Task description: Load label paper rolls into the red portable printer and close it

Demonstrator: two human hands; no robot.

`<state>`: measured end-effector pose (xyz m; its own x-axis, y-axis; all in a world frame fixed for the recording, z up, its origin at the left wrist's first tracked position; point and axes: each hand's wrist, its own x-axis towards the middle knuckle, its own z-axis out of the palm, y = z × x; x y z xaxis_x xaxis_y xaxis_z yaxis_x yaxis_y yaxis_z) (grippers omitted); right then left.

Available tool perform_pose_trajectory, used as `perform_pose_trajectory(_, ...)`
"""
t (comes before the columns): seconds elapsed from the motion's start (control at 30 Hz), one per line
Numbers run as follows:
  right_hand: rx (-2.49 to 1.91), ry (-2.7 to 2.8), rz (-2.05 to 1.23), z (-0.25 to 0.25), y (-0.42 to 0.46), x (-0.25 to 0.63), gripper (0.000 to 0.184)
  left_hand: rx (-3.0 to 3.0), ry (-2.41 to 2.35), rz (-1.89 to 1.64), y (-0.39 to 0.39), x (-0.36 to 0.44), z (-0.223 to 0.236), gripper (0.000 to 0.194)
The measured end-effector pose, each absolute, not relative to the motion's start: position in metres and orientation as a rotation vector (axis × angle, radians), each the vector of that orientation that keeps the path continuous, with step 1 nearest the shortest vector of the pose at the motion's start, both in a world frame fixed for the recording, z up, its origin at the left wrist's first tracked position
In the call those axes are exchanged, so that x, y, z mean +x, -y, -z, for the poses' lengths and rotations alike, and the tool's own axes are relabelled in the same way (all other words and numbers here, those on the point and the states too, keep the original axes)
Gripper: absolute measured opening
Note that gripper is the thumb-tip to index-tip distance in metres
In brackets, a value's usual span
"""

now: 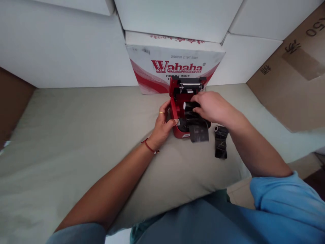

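A small red label printer point(178, 130) stands on a pale cloth-covered surface, its lid raised. My left hand point(163, 123) grips the printer's left side, with the thumb at the front left edge. My right hand point(208, 105) is over the printer's right part, fingers closed on a black ribbon roll point(192, 114) with a white core end. A loose dark strip of film point(199, 133) hangs over the printer's front. Nearest my right forearm, a second black ribbon roll point(220, 142), crumpled and partly unwound, lies on the surface. My right fingertips are partly hidden behind the ribbon.
Right behind the printer stands a white and red Wahaba water carton point(177, 61). White boxes point(76, 51) line the back. A brown cardboard box point(291, 74) rises at the right, and a brown panel point(14, 98) is at the far left. The pale surface point(76, 135) drops off toward my body.
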<state>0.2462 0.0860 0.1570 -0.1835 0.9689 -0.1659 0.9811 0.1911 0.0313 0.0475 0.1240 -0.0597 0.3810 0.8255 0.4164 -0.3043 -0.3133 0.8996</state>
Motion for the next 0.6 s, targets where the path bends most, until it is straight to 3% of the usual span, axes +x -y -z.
perform_pose_trajectory(0.33, 1.851, -2.512, -0.001, -0.124, -0.112, 0.250, 0.017, 1.526, -0.533, -1.232, -0.123, 0.048, 0.059, 0.089)
perform_pose_trajectory(0.6, 1.860, -2.382, 0.045, -0.117, -0.118, 0.238, 0.026, 1.513, -0.549, -1.250, -0.122, 0.049, 0.058, 0.086)
